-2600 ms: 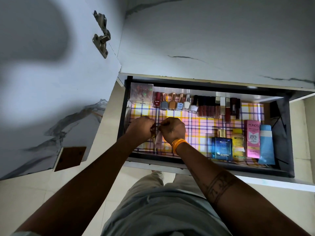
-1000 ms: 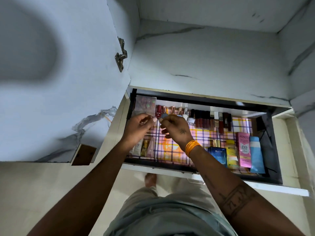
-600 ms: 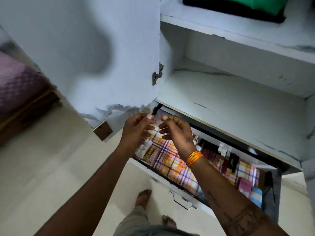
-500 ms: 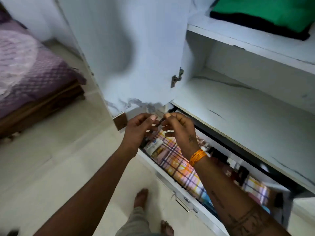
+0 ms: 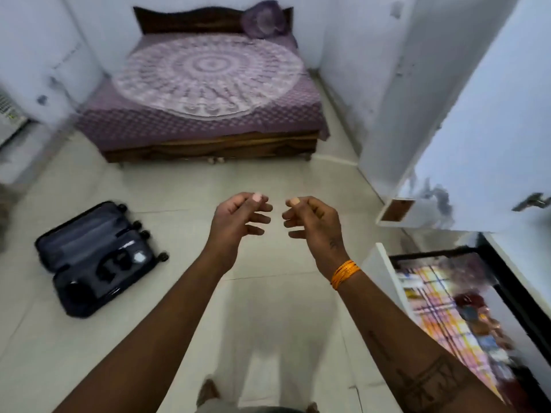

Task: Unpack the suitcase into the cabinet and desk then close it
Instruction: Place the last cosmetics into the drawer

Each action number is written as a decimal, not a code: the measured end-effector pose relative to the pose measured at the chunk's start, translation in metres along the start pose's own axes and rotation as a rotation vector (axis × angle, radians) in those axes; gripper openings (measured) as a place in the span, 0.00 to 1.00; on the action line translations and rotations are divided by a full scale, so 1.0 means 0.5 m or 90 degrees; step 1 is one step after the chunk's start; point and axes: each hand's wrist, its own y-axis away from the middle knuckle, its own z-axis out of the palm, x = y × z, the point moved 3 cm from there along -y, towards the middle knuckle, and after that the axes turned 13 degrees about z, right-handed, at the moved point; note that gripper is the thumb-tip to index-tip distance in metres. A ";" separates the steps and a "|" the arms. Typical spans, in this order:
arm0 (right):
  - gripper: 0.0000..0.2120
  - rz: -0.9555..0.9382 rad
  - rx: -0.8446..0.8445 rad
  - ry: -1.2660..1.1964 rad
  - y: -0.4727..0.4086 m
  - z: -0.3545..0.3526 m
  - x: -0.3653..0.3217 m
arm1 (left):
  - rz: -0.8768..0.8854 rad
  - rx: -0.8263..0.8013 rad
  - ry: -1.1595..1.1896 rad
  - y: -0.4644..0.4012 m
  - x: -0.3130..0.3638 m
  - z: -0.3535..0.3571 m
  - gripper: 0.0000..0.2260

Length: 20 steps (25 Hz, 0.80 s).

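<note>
A dark suitcase (image 5: 95, 257) lies open on the tiled floor at the left, with a few dark items and a small white one inside. My left hand (image 5: 238, 222) and my right hand (image 5: 313, 222) hang side by side in front of me over bare floor, fingers loosely curled and apart, holding nothing. An orange bangle circles my right wrist. At the lower right the cabinet drawer (image 5: 381, 269) stands pulled out, its plaid liner and cosmetics blurred. The white cabinet door (image 5: 477, 144) hangs open above it.
A bed (image 5: 205, 93) with a purple patterned cover fills the far side of the room. White walls close in left and right. Pale floor tiles stretch between the suitcase, the bed and the cabinet. My feet show at the bottom edge.
My view has swung left, from the open drawer out to the room. Both hands have come away from the drawer and now hang over the floor, empty.
</note>
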 end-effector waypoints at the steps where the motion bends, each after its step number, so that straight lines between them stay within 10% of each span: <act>1: 0.12 0.000 -0.032 0.005 -0.003 0.060 -0.002 | -0.001 0.041 -0.001 0.007 0.004 -0.067 0.13; 20: 0.11 0.023 -0.362 0.158 0.001 1.141 0.080 | -0.026 0.437 -0.052 0.164 0.041 -1.153 0.13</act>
